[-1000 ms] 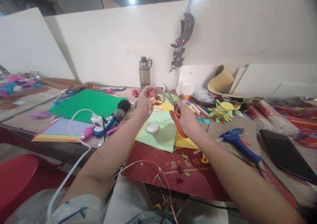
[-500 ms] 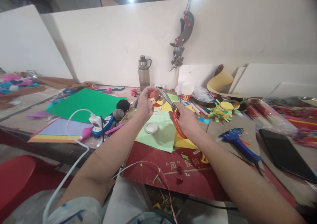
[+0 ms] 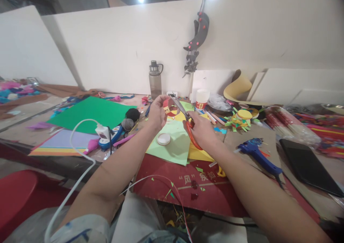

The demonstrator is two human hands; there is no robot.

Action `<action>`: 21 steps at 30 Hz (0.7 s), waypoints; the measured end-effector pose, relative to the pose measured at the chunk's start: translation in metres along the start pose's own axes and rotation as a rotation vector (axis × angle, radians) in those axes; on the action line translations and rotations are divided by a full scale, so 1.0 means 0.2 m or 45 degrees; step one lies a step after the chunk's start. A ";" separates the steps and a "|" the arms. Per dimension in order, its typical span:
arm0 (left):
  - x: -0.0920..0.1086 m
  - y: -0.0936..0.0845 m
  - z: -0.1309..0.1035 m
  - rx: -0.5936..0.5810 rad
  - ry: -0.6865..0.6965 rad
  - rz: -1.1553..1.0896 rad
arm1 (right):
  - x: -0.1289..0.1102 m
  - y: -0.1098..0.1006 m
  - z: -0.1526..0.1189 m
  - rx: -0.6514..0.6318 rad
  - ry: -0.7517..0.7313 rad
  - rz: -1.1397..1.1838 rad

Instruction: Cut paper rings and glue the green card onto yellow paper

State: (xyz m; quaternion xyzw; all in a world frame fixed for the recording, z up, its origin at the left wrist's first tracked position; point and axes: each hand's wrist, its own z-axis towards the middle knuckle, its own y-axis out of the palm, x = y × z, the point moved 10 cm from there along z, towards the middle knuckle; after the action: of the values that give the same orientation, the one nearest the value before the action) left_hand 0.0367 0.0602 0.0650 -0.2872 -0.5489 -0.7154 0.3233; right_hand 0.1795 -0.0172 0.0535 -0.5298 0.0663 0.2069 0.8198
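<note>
Raised over the table, my left hand (image 3: 158, 113) pinches a curled red-and-yellow ring (image 3: 167, 109), apparently cut from a paper cup. My right hand (image 3: 202, 129) grips scissors with orange-red handles (image 3: 191, 137). Their metal blades (image 3: 180, 105) point up and left, close beside the ring; whether they touch it I cannot tell. Below the hands, a small white round cup bottom or lid (image 3: 163, 139) lies on light green paper (image 3: 177, 152). Yellow paper (image 3: 198, 154) shows partly under the green sheet and my right hand.
A blue glue gun (image 3: 259, 156) and a black phone (image 3: 309, 166) lie at the right. Behind stand a paper cup (image 3: 202, 99) and a water bottle (image 3: 155, 81). Green card (image 3: 94, 114) and a power strip with a white cable (image 3: 114, 137) are at the left.
The scissor blades have shifted very slightly left toward the ring. Both hands keep nearly the same place and hold, and the whole view has drifted a little.
</note>
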 end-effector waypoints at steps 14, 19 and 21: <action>0.04 -0.03 -0.01 0.088 0.079 0.067 | -0.02 -0.02 -0.01 0.036 -0.032 0.104; 0.02 -0.02 0.00 0.035 0.071 0.008 | -0.01 -0.01 -0.01 0.032 -0.031 0.063; 0.02 -0.02 0.01 0.030 0.077 0.012 | -0.01 -0.01 0.00 0.024 -0.044 0.041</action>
State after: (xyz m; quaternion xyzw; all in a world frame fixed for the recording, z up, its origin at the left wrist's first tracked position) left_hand 0.0318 0.0615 0.0657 -0.2641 -0.5459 -0.7156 0.3466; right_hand 0.1779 -0.0191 0.0554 -0.5173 0.0628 0.2285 0.8224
